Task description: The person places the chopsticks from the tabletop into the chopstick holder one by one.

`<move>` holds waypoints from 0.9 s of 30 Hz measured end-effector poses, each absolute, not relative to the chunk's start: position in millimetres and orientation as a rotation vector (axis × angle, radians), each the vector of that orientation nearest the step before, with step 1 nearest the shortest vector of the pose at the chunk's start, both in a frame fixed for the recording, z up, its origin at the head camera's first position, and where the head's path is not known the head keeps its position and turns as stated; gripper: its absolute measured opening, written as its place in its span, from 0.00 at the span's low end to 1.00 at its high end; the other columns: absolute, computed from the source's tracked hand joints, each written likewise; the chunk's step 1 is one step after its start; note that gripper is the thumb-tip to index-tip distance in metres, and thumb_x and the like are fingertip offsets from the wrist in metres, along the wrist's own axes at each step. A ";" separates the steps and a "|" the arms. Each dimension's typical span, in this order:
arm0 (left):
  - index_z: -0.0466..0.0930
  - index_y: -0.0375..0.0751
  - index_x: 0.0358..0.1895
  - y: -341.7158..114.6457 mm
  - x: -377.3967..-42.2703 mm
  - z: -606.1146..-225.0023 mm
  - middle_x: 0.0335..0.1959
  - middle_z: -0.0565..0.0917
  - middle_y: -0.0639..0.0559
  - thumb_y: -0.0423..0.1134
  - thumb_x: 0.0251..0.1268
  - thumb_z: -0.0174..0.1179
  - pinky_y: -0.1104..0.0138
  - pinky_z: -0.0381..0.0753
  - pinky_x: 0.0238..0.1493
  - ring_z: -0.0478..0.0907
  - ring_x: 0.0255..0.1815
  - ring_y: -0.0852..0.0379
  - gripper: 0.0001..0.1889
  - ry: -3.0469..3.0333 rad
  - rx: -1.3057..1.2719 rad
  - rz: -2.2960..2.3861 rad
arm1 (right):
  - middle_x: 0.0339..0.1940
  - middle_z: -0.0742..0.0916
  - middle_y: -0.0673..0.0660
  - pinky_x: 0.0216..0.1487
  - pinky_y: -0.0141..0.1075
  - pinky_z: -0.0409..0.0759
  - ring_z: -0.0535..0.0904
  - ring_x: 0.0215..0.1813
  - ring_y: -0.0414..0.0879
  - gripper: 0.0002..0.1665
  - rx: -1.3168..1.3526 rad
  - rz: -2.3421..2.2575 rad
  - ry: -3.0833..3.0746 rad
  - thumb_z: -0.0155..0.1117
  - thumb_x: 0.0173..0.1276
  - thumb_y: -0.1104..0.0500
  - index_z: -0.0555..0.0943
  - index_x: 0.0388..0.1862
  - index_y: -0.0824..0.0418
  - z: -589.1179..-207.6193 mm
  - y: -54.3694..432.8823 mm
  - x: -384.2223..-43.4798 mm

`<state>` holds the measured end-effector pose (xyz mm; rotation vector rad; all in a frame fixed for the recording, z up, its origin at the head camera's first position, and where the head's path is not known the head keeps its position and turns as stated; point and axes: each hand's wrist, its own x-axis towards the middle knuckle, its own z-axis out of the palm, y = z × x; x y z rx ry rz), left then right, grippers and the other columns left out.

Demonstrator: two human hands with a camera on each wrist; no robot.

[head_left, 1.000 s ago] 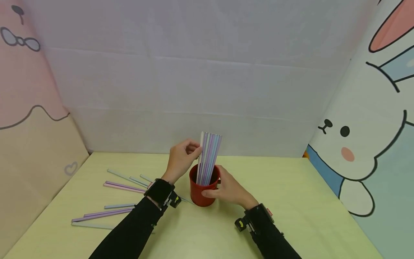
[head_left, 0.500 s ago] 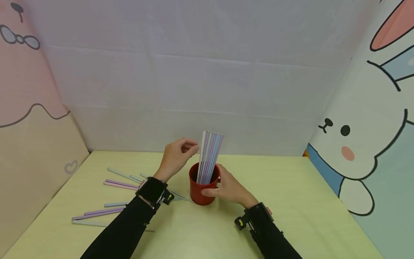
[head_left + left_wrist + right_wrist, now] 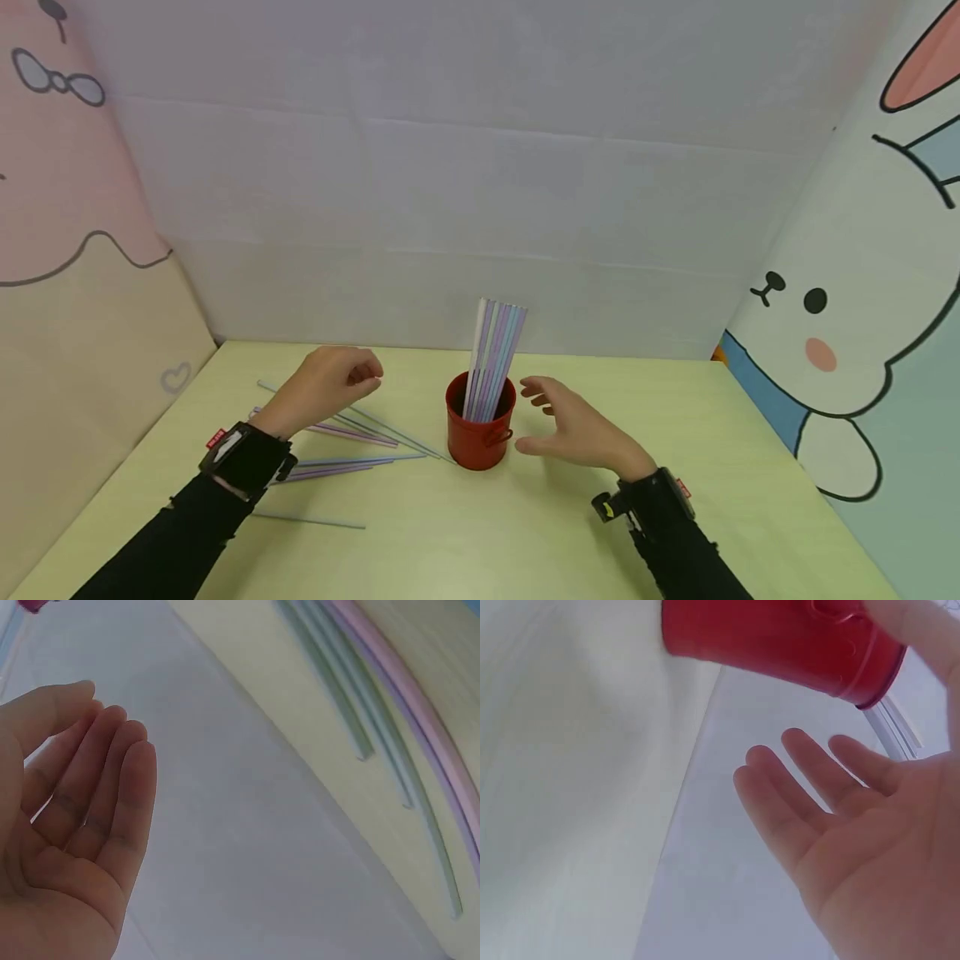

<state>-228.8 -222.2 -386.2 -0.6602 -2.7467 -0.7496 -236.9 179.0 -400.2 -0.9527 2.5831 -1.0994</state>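
Note:
A red metal bucket (image 3: 477,446) stands upright on the table, a small loop handle on its side. Several pastel drinking straws (image 3: 495,358) lean inside it in a bundle, tilted slightly right. My right hand (image 3: 581,425) is just right of the bucket, apart from it, with relaxed fingers and nothing in its grasp; the right wrist view shows the red bucket (image 3: 780,637) beyond the open palm. Over the loose straws (image 3: 390,429) to the left, my left hand (image 3: 326,387) hovers with gently bent fingers, holding nothing. In the left wrist view, green, purple and pink straws (image 3: 420,712) lie beside it.
More loose straws (image 3: 322,521) lie at the front left, partly hidden by the left forearm. The pale yellow table (image 3: 465,542) ends at a white backdrop (image 3: 480,183). Printed side panels (image 3: 817,367) bound the table left and right.
My left hand has moved away from the straws in the bucket, leftward over the loose ones. My right hand has let go of the bucket and drawn back to the right.

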 end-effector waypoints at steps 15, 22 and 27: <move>0.89 0.50 0.38 -259.2 -262.0 -439.0 0.37 0.87 0.59 0.28 0.63 0.75 0.62 0.87 0.44 0.83 0.39 0.59 0.10 -2.898 -0.928 -0.414 | 0.54 0.89 0.53 0.58 0.48 0.86 0.85 0.56 0.54 0.16 -1.179 -0.936 2.805 0.72 0.74 0.60 0.85 0.58 0.60 -404.6 201.0 -232.0; 0.88 0.50 0.36 -255.2 -264.0 -441.3 0.34 0.85 0.61 0.26 0.62 0.75 0.65 0.84 0.40 0.80 0.36 0.61 0.11 -2.861 -1.036 -0.443 | 0.52 0.90 0.54 0.56 0.51 0.87 0.86 0.53 0.57 0.13 -1.201 -0.962 2.814 0.71 0.74 0.62 0.86 0.56 0.60 -406.1 201.6 -232.5; 0.87 0.52 0.35 -255.6 -267.5 -444.9 0.33 0.84 0.63 0.28 0.62 0.75 0.67 0.84 0.40 0.80 0.36 0.64 0.11 -2.835 -1.088 -0.382 | 0.51 0.90 0.53 0.55 0.50 0.87 0.86 0.52 0.55 0.13 -1.192 -0.955 2.834 0.71 0.74 0.62 0.86 0.55 0.60 -405.3 203.2 -230.4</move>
